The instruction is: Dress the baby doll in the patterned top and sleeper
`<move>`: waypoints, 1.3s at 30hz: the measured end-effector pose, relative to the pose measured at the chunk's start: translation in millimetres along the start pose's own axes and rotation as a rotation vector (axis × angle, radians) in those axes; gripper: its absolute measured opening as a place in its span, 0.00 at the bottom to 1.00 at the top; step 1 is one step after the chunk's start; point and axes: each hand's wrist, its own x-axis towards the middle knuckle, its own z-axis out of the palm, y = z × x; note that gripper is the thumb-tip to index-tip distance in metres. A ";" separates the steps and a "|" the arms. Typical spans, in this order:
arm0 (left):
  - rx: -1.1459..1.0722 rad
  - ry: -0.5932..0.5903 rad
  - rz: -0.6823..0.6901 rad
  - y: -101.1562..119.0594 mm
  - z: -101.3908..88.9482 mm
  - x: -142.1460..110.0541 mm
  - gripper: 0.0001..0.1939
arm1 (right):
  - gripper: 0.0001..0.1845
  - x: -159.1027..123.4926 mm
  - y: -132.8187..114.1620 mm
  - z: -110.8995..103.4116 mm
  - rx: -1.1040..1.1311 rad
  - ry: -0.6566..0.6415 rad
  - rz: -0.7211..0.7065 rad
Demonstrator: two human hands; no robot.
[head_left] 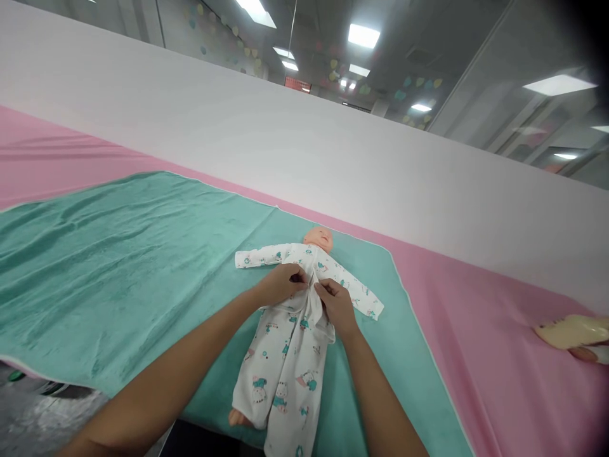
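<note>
A baby doll (320, 238) lies face up on a teal towel (118, 254), dressed in a white patterned romper (285, 362). Both sleeves are spread out to the sides and one bare foot (236, 417) sticks out at the bottom. My left hand (280, 284) pinches the romper's front at the doll's chest, fingers closed on the cloth. My right hand (335, 301) grips the opposite edge of the same front opening, fingers also closed. The two hands nearly touch over the chest.
The towel lies on a pink sheet (499, 368) that covers the table. A white panel (295, 146) runs along the far side. At the right edge lies a pale yellow object (573, 330), partly cut off. Grey floor (47, 412) shows at the lower left.
</note>
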 end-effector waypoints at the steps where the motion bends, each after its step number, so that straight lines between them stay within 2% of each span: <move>1: -0.031 -0.010 -0.016 -0.4 0.1 -0.1 0.07 | 0.15 0.6 1.3 -0.7 0.043 -0.018 0.019; 7: -0.153 -0.023 -0.085 -4.6 1.8 1.2 0.11 | 0.14 1.6 0.9 -2.2 0.095 -0.091 0.046; 19: -0.185 -0.006 -0.107 -1.8 4.9 -1.4 0.12 | 0.15 2.4 -4.8 -4.0 0.141 -0.147 0.075; 28: -0.184 0.031 -0.081 0.0 6.9 -2.5 0.10 | 0.13 4.1 -5.9 -6.6 0.281 -0.118 0.157; 39: -0.337 0.005 -0.082 -14.4 6.2 3.1 0.12 | 0.12 2.5 -9.2 -5.0 0.186 -0.104 0.141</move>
